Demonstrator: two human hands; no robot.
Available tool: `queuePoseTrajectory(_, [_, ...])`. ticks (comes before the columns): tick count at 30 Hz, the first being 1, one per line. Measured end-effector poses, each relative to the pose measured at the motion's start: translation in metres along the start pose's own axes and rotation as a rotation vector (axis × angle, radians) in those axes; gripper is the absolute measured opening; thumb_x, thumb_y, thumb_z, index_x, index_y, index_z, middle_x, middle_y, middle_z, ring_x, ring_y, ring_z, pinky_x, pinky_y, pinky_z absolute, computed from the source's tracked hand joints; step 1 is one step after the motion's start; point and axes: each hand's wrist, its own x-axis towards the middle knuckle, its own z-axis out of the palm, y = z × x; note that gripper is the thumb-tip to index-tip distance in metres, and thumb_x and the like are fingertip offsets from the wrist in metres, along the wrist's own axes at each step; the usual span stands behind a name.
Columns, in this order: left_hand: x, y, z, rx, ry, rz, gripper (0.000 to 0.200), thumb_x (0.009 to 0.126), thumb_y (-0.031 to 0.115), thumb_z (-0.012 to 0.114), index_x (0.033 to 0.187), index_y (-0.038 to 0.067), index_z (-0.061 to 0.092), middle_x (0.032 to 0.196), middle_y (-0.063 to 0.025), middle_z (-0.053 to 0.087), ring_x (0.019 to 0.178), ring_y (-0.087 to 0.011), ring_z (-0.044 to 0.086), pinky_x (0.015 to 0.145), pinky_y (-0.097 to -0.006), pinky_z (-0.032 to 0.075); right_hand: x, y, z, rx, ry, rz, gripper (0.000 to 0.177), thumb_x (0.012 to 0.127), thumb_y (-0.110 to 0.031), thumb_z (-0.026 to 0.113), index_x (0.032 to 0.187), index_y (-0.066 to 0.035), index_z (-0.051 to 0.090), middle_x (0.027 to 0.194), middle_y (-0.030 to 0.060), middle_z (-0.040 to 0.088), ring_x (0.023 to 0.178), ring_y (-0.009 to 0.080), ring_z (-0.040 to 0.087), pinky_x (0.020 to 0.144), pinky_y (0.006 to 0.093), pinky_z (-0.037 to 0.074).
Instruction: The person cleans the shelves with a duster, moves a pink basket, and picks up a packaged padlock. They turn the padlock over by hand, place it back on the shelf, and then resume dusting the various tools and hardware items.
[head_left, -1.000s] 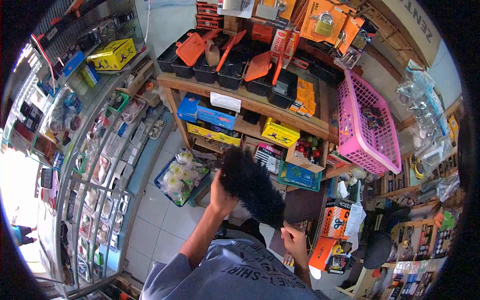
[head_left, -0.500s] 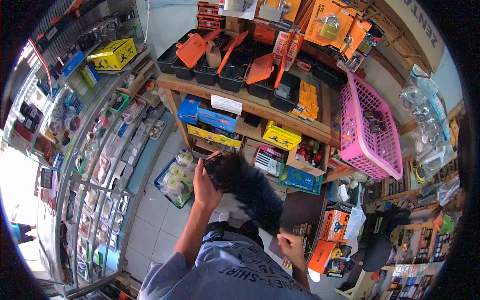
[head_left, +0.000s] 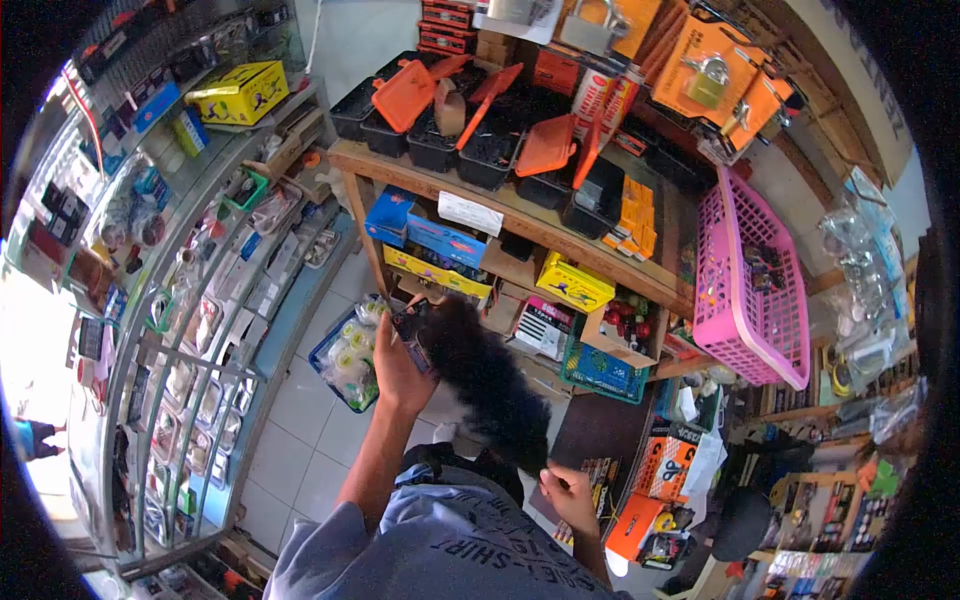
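A black feather duster [head_left: 490, 385] slants across the view in front of my body. My right hand [head_left: 570, 497] is closed around its lower end at the right. At the upper left, the feathers lie against a dark, box-like item with small print [head_left: 409, 322], whose exact kind I cannot make out. My left hand [head_left: 400, 372] grips that item from the left side, with the thumb up along its edge. Feathers cover part of it. Just left of that hand, a blue basket of plastic-wrapped goods [head_left: 350, 355] stands on the floor.
A wooden shelf [head_left: 600, 258] ahead carries black bins with orange lids [head_left: 545, 148]. To the right hangs or stands a pink basket [head_left: 735, 300]. A glass display case [head_left: 215, 350] runs along the left. Orange boxes [head_left: 640, 525] sit low at right.
The head view has shifted slightly, so the shelves appear lower and further right. The left hand and its item sit a little further left; both hands keep their grips.
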Motion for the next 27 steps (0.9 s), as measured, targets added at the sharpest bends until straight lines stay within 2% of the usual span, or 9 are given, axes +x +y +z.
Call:
queuePoseTrajectory(1, [0.003, 0.001, 0.003, -0.022, 0.082, 0.013, 0.06, 0.097, 0.053, 0.034, 0.14, 0.01, 0.041, 0.136, -0.0151, 0.051, 0.122, -0.0367, 0.049, 0.105, -0.053, 0.035, 0.001, 0.001, -0.003, -0.009, -0.01, -0.004, 0.021, 0.094, -0.013, 0.059, 0.086, 0.005, 0.063, 0.063, -0.0014, 0.056, 0.058, 0.0045, 0.048, 0.053, 0.0225, 0.039])
queuePoseTrajectory(3, [0.005, 0.007, 0.003, -0.006, 0.037, 0.059, 0.058, 0.099, 0.049, 0.033, 0.141, 0.009, 0.038, 0.137, -0.0151, 0.049, 0.12, -0.0341, 0.05, 0.106, -0.051, 0.035, 0.004, 0.008, -0.01, -0.154, -0.2, 0.003, 0.031, 0.095, -0.017, 0.06, 0.116, 0.005, 0.061, 0.069, -0.0004, 0.058, 0.063, 0.0049, 0.049, 0.057, 0.0219, 0.042])
queuePoseTrajectory(6, [0.006, 0.012, 0.008, -0.126, 0.11, 0.066, 0.056, 0.1, 0.046, 0.033, 0.142, 0.009, 0.037, 0.132, -0.0162, 0.052, 0.117, -0.0329, 0.052, 0.105, -0.0485, 0.037, 0.01, 0.01, -0.008, -0.11, -0.123, -0.035, 0.03, 0.094, -0.016, 0.061, 0.115, 0.006, 0.061, 0.068, 0.0, 0.058, 0.062, 0.0046, 0.049, 0.057, 0.0223, 0.042])
queuePoseTrajectory(8, [0.009, 0.014, 0.001, -0.083, -0.05, 0.113, 0.054, 0.101, 0.044, 0.033, 0.142, 0.009, 0.037, 0.127, -0.0174, 0.055, 0.113, -0.0325, 0.053, 0.104, -0.047, 0.038, 0.011, 0.01, -0.006, -0.018, -0.046, 0.064, 0.029, 0.093, -0.015, 0.061, 0.114, 0.006, 0.062, 0.067, 0.0002, 0.058, 0.062, 0.0045, 0.05, 0.056, 0.0224, 0.042])
queuePoseTrajectory(12, [0.009, 0.014, 0.008, -0.08, 0.027, 0.124, 0.053, 0.102, 0.044, 0.03, 0.142, 0.009, 0.037, 0.124, -0.0186, 0.056, 0.113, -0.0329, 0.054, 0.103, -0.0472, 0.038, 0.014, 0.006, -0.013, -0.007, -0.161, 0.106, 0.03, 0.094, -0.017, 0.061, 0.113, 0.006, 0.062, 0.068, 0.0001, 0.059, 0.062, 0.004, 0.05, 0.056, 0.022, 0.041])
queuePoseTrajectory(14, [0.012, 0.015, 0.004, -0.151, 0.062, 0.065, 0.052, 0.102, 0.046, 0.026, 0.139, 0.012, 0.039, 0.121, -0.0196, 0.058, 0.115, -0.0347, 0.054, 0.102, -0.0533, 0.04, 0.018, 0.006, -0.015, -0.028, -0.077, -0.035, 0.023, 0.094, -0.012, 0.058, 0.076, 0.002, 0.057, 0.062, 0.0, 0.055, 0.053, 0.0051, 0.047, 0.047, 0.0226, 0.034])
queuePoseTrajectory(23, [0.003, 0.01, 0.027, 0.092, 0.033, 0.169, 0.052, 0.101, 0.048, 0.03, 0.135, 0.01, 0.042, 0.123, -0.0194, 0.057, 0.116, -0.0362, 0.054, 0.102, -0.0518, 0.04, 0.034, -0.001, -0.026, -0.046, -0.117, -0.057, 0.023, 0.096, -0.014, 0.057, 0.078, 0.001, 0.059, 0.066, 0.0005, 0.055, 0.057, 0.0048, 0.047, 0.049, 0.0222, 0.035])
queuePoseTrajectory(25, [0.001, 0.011, 0.027, 0.103, 0.007, 0.184, 0.051, 0.101, 0.047, 0.03, 0.134, 0.01, 0.043, 0.123, -0.0195, 0.056, 0.116, -0.0361, 0.054, 0.102, -0.0519, 0.04, 0.037, -0.009, -0.023, -0.063, -0.278, -0.002, 0.027, 0.097, -0.02, 0.057, 0.083, 0.004, 0.06, 0.065, -0.0011, 0.054, 0.06, 0.0053, 0.047, 0.055, 0.0234, 0.039])
queuePoseTrajectory(27, [-0.001, 0.01, 0.027, 0.052, -0.192, 0.187, 0.052, 0.101, 0.048, 0.03, 0.132, 0.01, 0.045, 0.123, -0.0177, 0.057, 0.117, -0.0322, 0.055, 0.102, -0.047, 0.042, 0.045, -0.011, -0.021, -0.088, -0.302, -0.082, 0.027, 0.097, -0.021, 0.057, 0.087, 0.004, 0.061, 0.066, -0.0009, 0.054, 0.061, 0.0045, 0.047, 0.055, 0.0225, 0.038])
